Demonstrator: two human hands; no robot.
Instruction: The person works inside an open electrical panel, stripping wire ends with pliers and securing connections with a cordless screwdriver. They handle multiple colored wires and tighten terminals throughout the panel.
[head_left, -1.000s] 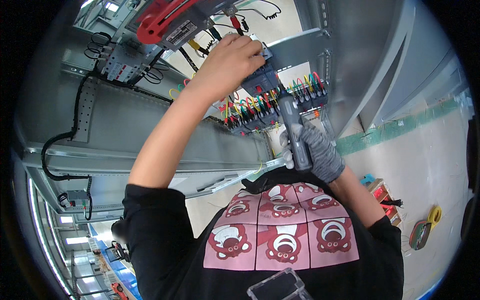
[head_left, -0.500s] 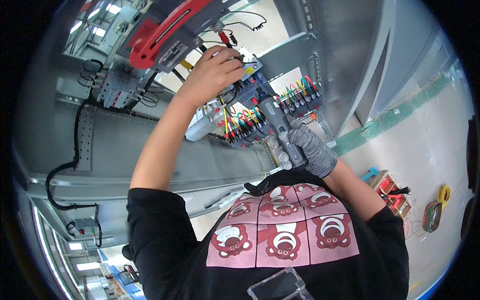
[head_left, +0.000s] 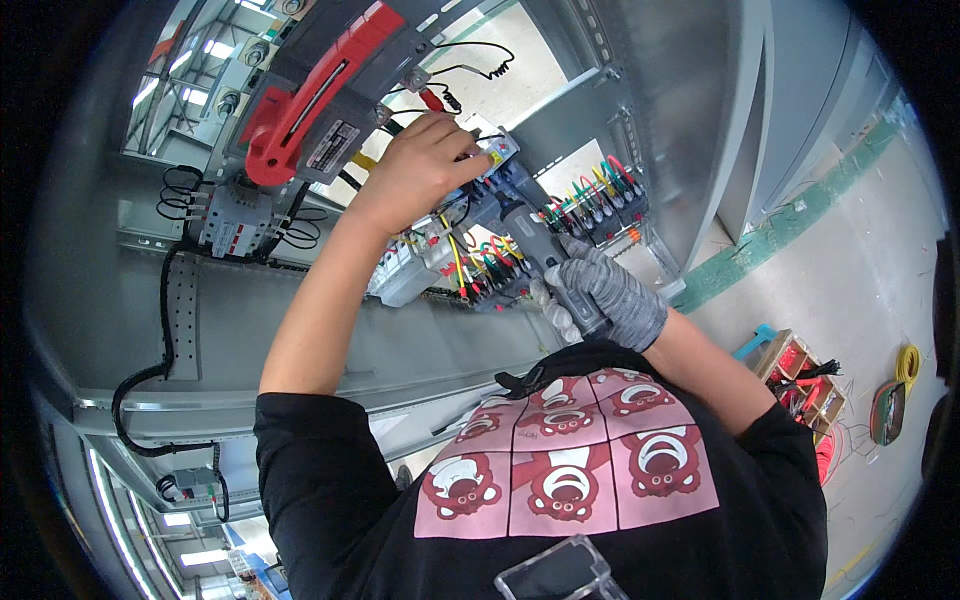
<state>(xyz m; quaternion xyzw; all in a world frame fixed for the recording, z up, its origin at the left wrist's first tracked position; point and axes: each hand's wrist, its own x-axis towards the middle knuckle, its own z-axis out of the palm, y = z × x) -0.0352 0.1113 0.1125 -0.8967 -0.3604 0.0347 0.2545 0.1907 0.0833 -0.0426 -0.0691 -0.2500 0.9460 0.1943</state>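
My right hand (head_left: 622, 298), in a grey knit glove, is wrapped round a grey cordless screwdriver (head_left: 532, 238). Its nose points up and left at a dark grey electrical device (head_left: 510, 178) mounted in the metal cabinet; whether the bit touches a screw is not clear. Just left of that nose, my bare left hand (head_left: 420, 170) is closed, fingers bent against the top of the device. Whatever its fingertips grip is hidden beneath them. Bundles of coloured wires (head_left: 490, 252) end in terminals on the near side, and more wires (head_left: 610, 190) stand to the right.
A large switch with a red handle (head_left: 300, 120) is at the upper left, above a small grey breaker (head_left: 235, 220). Black cable (head_left: 165, 330) runs down the cabinet's left. On the floor at right are a parts box (head_left: 800, 385) and a yellow coil (head_left: 907, 368).
The view has shifted slightly, so the cabinet sits a little lower. The screwdriver's nose is slightly further left in the picture. Both hands keep much the same grip.
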